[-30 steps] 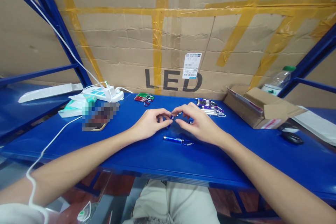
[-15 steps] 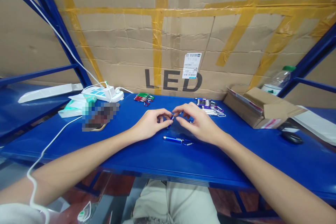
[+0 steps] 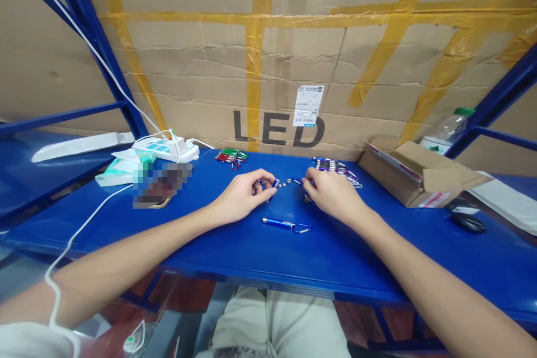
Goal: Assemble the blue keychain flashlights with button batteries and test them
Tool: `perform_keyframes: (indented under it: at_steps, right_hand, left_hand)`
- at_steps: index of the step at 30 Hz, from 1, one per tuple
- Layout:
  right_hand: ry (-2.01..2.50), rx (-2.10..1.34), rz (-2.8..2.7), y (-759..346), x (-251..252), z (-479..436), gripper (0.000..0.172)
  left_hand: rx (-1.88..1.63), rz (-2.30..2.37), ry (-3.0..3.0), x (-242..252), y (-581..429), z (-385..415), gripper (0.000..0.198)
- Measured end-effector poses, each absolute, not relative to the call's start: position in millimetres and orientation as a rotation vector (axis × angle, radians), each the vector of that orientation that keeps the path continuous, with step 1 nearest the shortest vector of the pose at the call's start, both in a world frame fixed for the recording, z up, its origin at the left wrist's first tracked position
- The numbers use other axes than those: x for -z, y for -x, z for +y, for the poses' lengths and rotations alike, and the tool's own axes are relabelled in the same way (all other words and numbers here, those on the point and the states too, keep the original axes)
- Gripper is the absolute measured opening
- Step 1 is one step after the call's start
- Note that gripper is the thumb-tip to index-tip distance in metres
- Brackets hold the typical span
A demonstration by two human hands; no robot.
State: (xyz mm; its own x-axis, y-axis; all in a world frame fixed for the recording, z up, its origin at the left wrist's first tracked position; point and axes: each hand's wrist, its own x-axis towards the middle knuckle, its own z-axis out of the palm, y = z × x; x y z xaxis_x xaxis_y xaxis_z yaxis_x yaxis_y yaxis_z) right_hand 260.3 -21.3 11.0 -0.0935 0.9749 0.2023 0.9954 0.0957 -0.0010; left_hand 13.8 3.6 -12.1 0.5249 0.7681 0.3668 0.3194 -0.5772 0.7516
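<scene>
We see the left hand (image 3: pixel 242 197) pinched shut on a small blue torch body (image 3: pixel 272 186) near the middle of the blue table (image 3: pixel 251 260). At its three o'clock the right hand (image 3: pixel 333 194) lies curled on the surface; we cannot tell whether it grips anything. A blue keychain torch (image 3: pixel 282 224) lies at six o'clock from the gap between them.

A small blue metal keychain torch body (image 3: pixel 272 186) sits tilted, pinched in the left hand (image 3: pixel 243 197); a whole blue torch with carabiner (image 3: pixel 287 225) lies flat nearby.
</scene>
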Motion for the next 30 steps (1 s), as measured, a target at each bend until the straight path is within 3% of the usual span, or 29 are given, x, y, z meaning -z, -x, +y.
perform_keyframes:
  at_steps: [7,19,30]
  right_hand:
    - [2.071,0.046,-2.271,-259,-8,-22,0.024]
    - [1.76,-0.089,-2.43,-263,5,-18,0.008]
    - [1.587,-0.105,-2.324,-261,4,-19,0.011]
  left_hand:
    - [-0.93,0.864,-2.14,12,-14,3,0.026]
    - [-0.928,0.811,-2.126,11,-12,2,0.027]
    - [-0.927,0.86,-2.137,10,-11,2,0.023]
